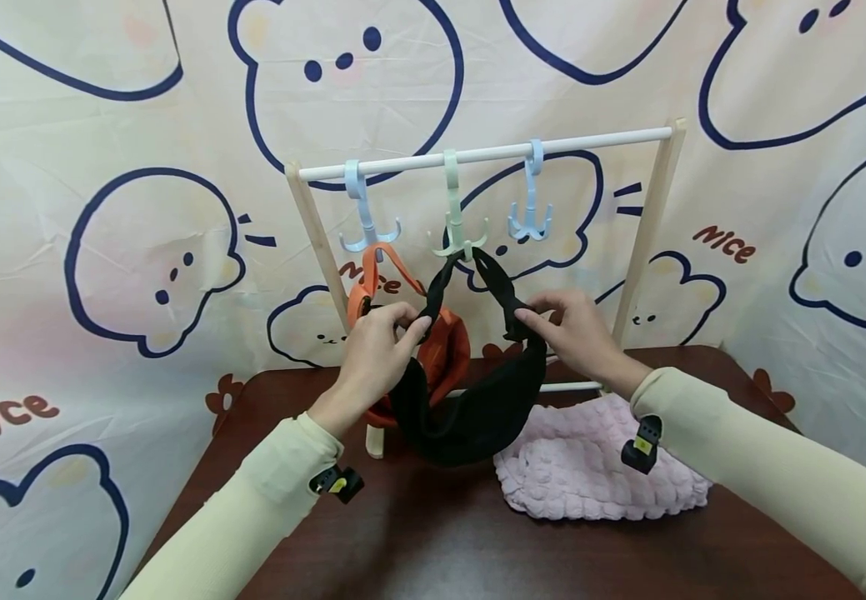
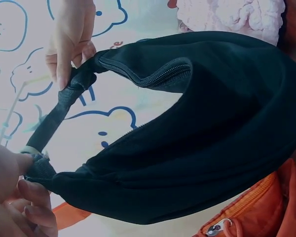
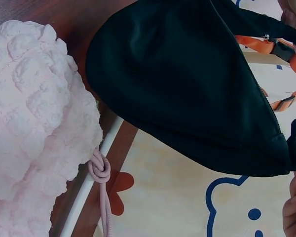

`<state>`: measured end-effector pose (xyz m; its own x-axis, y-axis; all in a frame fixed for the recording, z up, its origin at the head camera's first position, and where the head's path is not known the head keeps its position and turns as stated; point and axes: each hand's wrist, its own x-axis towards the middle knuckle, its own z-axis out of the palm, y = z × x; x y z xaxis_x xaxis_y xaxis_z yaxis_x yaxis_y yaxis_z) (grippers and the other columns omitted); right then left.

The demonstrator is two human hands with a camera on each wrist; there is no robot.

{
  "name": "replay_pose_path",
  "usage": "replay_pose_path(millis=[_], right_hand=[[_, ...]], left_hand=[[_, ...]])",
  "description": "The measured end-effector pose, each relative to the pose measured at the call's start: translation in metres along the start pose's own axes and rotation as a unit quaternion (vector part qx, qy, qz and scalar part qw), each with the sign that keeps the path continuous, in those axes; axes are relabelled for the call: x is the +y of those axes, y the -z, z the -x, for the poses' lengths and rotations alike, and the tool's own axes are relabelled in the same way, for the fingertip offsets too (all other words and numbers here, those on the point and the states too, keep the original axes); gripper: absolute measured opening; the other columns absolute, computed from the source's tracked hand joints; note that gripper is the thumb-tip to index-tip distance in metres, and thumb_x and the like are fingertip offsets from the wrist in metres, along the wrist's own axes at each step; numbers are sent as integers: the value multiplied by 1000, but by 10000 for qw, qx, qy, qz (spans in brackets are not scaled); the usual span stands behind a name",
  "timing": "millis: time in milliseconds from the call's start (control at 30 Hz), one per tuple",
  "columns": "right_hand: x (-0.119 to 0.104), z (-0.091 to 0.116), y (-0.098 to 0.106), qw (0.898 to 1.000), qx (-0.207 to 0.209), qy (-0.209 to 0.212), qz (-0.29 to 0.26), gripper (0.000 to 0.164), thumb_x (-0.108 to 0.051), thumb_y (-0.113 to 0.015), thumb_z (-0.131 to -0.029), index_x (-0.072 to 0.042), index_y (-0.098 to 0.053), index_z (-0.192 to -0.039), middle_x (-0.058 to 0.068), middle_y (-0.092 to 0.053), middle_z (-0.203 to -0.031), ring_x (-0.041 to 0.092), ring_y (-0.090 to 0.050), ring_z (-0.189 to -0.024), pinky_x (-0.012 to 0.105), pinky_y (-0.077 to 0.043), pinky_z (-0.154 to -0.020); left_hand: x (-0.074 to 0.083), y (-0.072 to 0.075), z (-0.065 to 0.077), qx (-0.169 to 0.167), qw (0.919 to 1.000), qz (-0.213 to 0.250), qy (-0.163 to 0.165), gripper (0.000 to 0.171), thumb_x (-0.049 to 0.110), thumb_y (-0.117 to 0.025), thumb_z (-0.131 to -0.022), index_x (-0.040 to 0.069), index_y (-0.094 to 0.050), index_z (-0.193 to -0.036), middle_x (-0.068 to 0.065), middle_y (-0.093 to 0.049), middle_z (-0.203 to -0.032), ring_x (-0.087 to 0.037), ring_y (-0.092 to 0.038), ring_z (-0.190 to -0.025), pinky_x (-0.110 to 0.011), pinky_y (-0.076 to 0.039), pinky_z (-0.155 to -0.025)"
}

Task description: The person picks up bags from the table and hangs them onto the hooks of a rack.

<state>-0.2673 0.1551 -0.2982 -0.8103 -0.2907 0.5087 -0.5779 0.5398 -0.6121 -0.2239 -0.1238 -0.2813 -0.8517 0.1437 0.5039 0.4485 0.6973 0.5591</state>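
Note:
A black shoulder bag [image 1: 478, 425] hangs below the middle, pale green hook [image 1: 454, 204], its strap looped up at the hook's prongs. My left hand [image 1: 378, 346] pinches the strap's left side between thumb and fingers. On the other side, my right hand [image 1: 577, 332] pinches the strap near a knotted part. In the left wrist view the bag's zipper [image 2: 163, 75] gapes open. Behind my left hand, an orange bag [image 1: 443, 354] hangs by its strap from the left blue hook [image 1: 362, 208], partly hidden by the black bag.
The hooks hang on a white rod [image 1: 493, 152] between wooden posts. A right-hand blue hook [image 1: 531, 196] bears nothing. A pink, puffy bag [image 1: 598, 462] with a knotted cord [image 3: 100, 170] lies on the dark brown table [image 1: 448, 533]. A cartoon-print cloth [image 1: 155, 275] covers the wall behind.

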Motion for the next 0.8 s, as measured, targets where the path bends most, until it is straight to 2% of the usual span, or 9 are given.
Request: replay_pose_path(millis=[267, 633, 800], right_hand=[[2, 0, -6, 9999, -88, -6, 144, 18, -22, -68, -98, -7, -77, -102, 7, -76, -91, 19, -57, -64, 26, -48, -58], [1, 5, -11, 9999, -78, -52, 97, 18, -21, -68, -97, -6, -76, -103, 9, -76, -91, 17, -57, -61, 26, -47, -54], [1, 6, -13, 9999, -88, -34, 65, 17, -21, -69, -97, -7, -76, -102, 8, -76, -92, 17, -57, -60, 27, -47, -53]], left_hand=[[-4, -1, 0, -20, 10000, -31, 32, 19, 26, -65, -100, 10, -72, -93, -5, -63, -73, -13, -47, -51, -30, -37, -53], [-8, -3, 2, -25, 9999, -113, 127, 19, 27, -65, -100, 10, -72, -95, -5, -66, -78, -13, -49, -55, -30, -39, -55], [-11, -7, 4, -23, 9998, -166, 144, 19, 28, -64, -100, 11, -72, -95, -5, -67, -78, -13, -48, -52, -30, -37, -53]])
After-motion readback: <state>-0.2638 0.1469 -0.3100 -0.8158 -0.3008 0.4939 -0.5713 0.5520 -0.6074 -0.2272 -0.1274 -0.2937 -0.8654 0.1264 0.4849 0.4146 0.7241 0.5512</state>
